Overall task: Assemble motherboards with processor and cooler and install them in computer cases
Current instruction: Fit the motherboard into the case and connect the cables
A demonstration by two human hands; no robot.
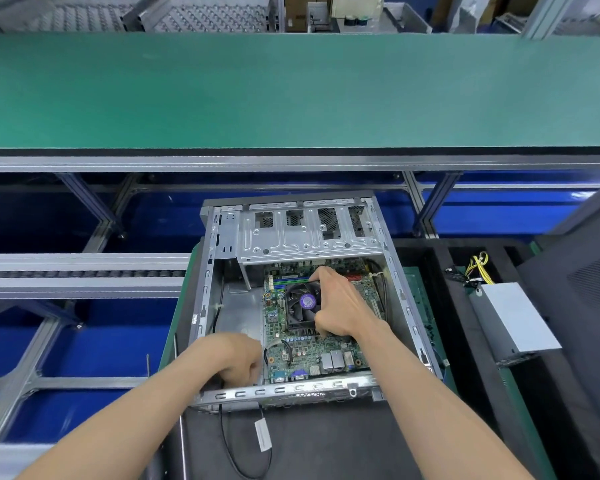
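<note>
Open computer case (205, 271) holds the motherboard (312, 351), cooler (300, 306) already fitted. Right hand (340, 306) grips the cooler; left hand (238, 358) curls at the board's edge, grip unclear. Seating and fastening look unfinished.

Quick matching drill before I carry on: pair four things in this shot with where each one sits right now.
Things:
1. cooler fan
2. power supply
3. left hand
4. drive cage

Places:
A. far end of the case, above the motherboard
B. outside the case, to its right
C. under the right hand, on the motherboard
D. near left corner of the motherboard, inside the case

Pairs: 1-C, 2-B, 3-D, 4-A
</note>
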